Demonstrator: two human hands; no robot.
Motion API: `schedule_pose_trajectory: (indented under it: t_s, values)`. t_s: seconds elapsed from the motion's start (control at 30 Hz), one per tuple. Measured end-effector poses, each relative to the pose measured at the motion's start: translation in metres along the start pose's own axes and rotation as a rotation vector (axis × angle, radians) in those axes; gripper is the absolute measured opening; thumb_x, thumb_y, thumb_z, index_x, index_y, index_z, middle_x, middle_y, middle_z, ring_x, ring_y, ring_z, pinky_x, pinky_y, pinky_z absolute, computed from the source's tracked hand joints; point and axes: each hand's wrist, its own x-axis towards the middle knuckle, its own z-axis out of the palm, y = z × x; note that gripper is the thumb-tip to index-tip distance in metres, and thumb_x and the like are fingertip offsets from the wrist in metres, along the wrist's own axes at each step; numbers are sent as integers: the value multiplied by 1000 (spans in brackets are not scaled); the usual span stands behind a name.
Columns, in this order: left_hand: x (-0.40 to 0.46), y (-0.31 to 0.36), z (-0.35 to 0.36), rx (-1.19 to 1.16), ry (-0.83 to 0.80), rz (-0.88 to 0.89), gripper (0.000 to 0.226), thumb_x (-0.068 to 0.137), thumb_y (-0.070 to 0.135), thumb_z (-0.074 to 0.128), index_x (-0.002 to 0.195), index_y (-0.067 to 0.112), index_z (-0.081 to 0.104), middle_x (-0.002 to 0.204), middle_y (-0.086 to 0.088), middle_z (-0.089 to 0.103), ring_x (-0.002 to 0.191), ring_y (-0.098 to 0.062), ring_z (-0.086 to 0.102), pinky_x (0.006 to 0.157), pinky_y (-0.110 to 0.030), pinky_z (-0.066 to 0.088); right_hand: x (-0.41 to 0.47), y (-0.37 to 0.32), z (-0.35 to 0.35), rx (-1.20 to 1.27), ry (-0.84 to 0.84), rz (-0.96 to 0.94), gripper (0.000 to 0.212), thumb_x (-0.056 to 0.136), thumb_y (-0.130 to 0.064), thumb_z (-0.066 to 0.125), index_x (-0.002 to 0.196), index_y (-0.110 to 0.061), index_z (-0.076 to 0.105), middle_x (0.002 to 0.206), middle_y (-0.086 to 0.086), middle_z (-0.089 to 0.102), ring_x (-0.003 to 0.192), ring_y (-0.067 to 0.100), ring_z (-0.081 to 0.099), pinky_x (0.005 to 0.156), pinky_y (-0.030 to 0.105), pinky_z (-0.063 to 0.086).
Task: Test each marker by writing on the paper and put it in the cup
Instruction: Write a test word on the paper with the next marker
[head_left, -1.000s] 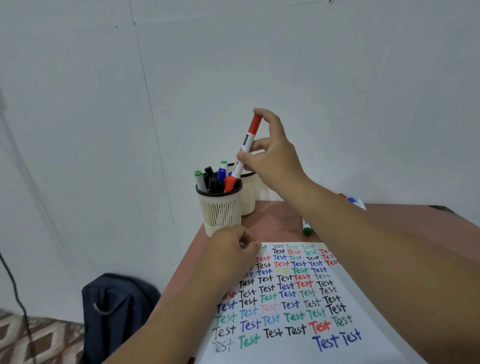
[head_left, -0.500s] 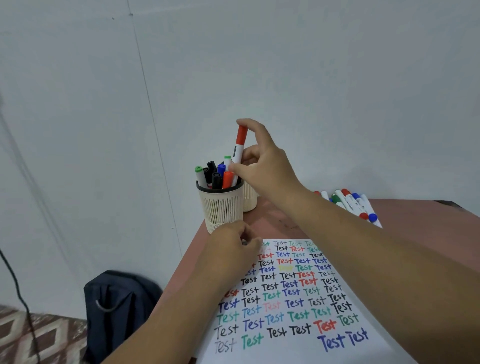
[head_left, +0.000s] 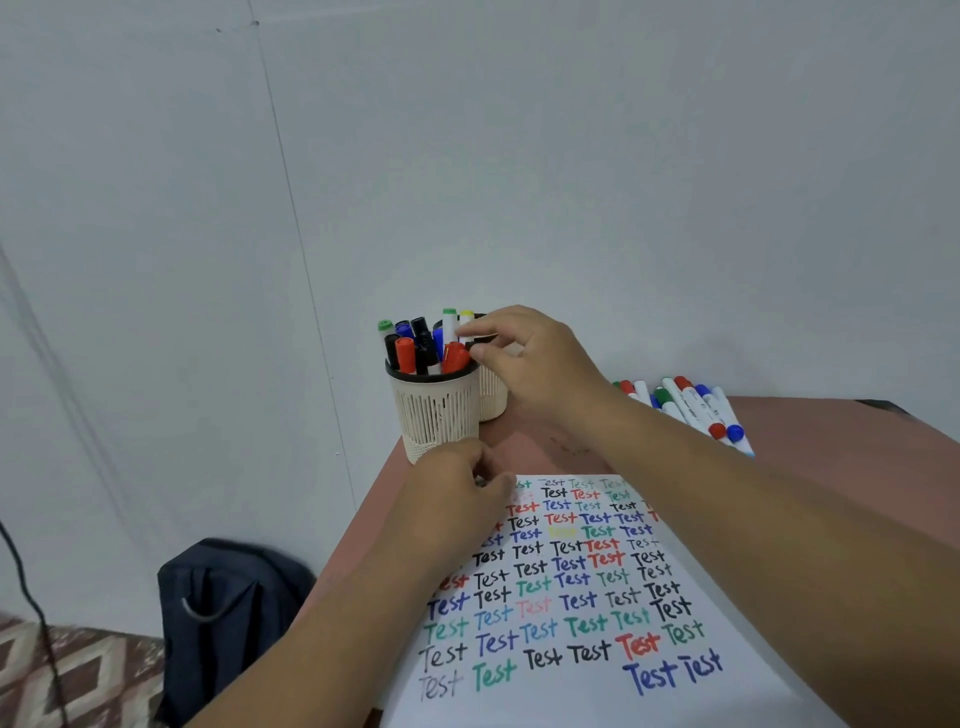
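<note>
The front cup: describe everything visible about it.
The front cup is a cream, plastic-looking holder with slotted walls and a dark rim. It stands upright at the near left corner of the table, beside a second similar cup behind it. It is packed with capped markers in green, blue, black and red. The right hand has its fingers at a red marker's cap. The left hand covers its base.
</note>
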Motion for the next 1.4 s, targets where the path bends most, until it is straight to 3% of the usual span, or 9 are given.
schedule_pose_trajectory:
  t_s: [0.1,0.23,0.37,0.63,0.73,0.87,0.97,1.2,1.4]
  values:
    - [0,0,0,12,-5,-2,13,91,39,67,82,30,66,81,12,67,75,-1,61,64,-22,48,-1,9,-26,-121,-34,10,27,99,-16,66,121,-30,73,117,-11,68,101,3,62,81,4,42]
    - [1,0,0,31,-13,3,13,89,39,69,81,29,67,84,13,66,77,-2,60,63,-19,45,-9,30,-71,-532,-414,167,29,97,-23,68,122,-37,71,124,-20,60,117,3,53,107,29,42]
    - [1,2,1,48,-14,20,14,89,40,71,81,29,67,88,15,64,80,-1,59,62,-17,41,-29,43,-87,-907,-701,324,41,95,-47,68,136,-45,62,143,-5,48,133,22,49,107,37,40]
    - [0,2,1,102,-10,97,13,88,43,70,83,32,64,90,17,61,84,-1,57,68,-22,46,-45,61,-84,-951,-703,162,22,100,-44,60,114,-36,75,111,-7,66,116,17,58,96,34,47]
    - [-2,2,1,193,-10,176,19,89,49,66,98,33,61,101,20,56,98,-2,52,81,-25,49,-53,52,-87,-766,-506,143,21,102,-37,60,116,-34,75,115,-4,66,109,11,56,87,13,37]
    - [-7,3,2,168,-20,229,48,90,52,64,133,34,50,133,19,47,125,0,37,103,-26,39,-62,31,-86,-181,-67,177,17,103,-24,60,101,-23,77,101,-8,75,97,2,64,87,17,49]
    - [-10,4,2,120,-31,306,62,91,58,60,146,40,36,144,22,38,131,3,31,108,-28,35,-67,15,-81,304,127,287,19,104,-15,57,100,-11,76,99,1,80,99,16,74,90,33,59]
    - [-10,3,2,-20,20,448,54,100,63,33,149,39,34,136,20,45,124,1,41,99,-21,35,-84,-10,-62,815,197,427,22,98,-21,63,102,-2,72,108,17,77,108,27,73,85,28,60]
    - [-10,5,2,21,81,389,34,104,50,34,111,24,55,89,10,49,82,-7,47,67,-26,40,-96,-19,-48,983,123,498,33,94,-22,68,110,7,70,112,26,71,98,26,72,80,28,63]
